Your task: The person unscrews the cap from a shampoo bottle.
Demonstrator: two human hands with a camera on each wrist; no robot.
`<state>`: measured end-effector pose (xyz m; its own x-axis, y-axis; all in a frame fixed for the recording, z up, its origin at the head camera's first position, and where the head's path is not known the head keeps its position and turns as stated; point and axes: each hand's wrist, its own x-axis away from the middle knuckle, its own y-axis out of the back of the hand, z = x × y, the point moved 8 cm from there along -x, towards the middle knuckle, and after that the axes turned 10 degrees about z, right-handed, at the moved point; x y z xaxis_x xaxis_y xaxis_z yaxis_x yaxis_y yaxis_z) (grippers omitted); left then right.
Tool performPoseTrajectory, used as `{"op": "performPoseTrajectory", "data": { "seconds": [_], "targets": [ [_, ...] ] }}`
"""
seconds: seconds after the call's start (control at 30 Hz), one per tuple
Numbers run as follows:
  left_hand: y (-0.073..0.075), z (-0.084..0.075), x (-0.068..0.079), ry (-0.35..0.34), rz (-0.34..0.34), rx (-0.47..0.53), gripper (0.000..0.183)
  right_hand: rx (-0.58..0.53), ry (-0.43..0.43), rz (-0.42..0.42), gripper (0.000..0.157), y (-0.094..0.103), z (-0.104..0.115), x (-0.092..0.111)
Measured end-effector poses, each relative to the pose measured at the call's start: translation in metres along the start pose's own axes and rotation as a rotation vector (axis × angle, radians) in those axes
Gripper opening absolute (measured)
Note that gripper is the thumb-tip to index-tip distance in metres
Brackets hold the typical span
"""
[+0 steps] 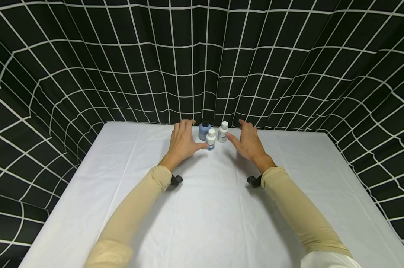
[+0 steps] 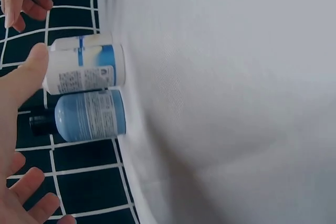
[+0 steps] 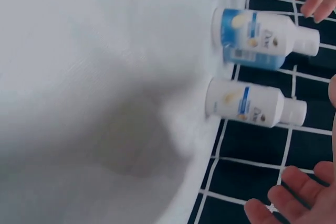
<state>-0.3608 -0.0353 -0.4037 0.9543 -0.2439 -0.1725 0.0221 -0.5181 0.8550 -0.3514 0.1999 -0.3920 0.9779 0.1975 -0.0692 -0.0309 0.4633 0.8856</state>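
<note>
Three small bottles stand upright together at the far edge of the table. One is a blue bottle [image 1: 204, 131] with a black cap; in front of it is a white bottle [image 1: 210, 140] with a blue-printed label, and a second white bottle [image 1: 223, 132] stands to the right. My left hand [image 1: 183, 140] is on the left of the group, fingers spread and thumb reaching toward the front white bottle. On the other side my right hand [image 1: 249, 143] is held apart from the right white bottle, its thumb pointing at it. Neither hand grips anything.
A white cloth [image 1: 205, 208] covers the table. Behind the bottles and along both sides hangs a black curtain [image 1: 148, 59] with a white grid. Each wrist wears a black camera strap, and both forearms are in beige sleeves [image 1: 289, 204].
</note>
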Motion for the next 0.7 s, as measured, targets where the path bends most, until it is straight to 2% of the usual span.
{"op": "performPoseTrajectory", "data": {
  "seconds": [0.33, 0.47, 0.6, 0.7],
  "targets": [
    [-0.006, -0.009, 0.002, 0.0, -0.035, 0.081, 0.099, -0.079, 0.07, -0.105, 0.071, 0.002, 0.027, -0.001],
    [-0.011, -0.009, 0.002, 0.013, -0.023, 0.146, 0.094, -0.105, 0.116, -0.105, 0.066, 0.0, 0.038, -0.002],
    [-0.021, -0.008, 0.0, 0.031, -0.008, 0.253, 0.09, -0.134, 0.16, -0.094, 0.063, -0.002, 0.046, -0.005],
    [-0.028, -0.008, -0.001, 0.044, -0.005, 0.318, 0.087, -0.179, 0.186, -0.054, 0.06, -0.007, 0.051, -0.007]
  ]
}}
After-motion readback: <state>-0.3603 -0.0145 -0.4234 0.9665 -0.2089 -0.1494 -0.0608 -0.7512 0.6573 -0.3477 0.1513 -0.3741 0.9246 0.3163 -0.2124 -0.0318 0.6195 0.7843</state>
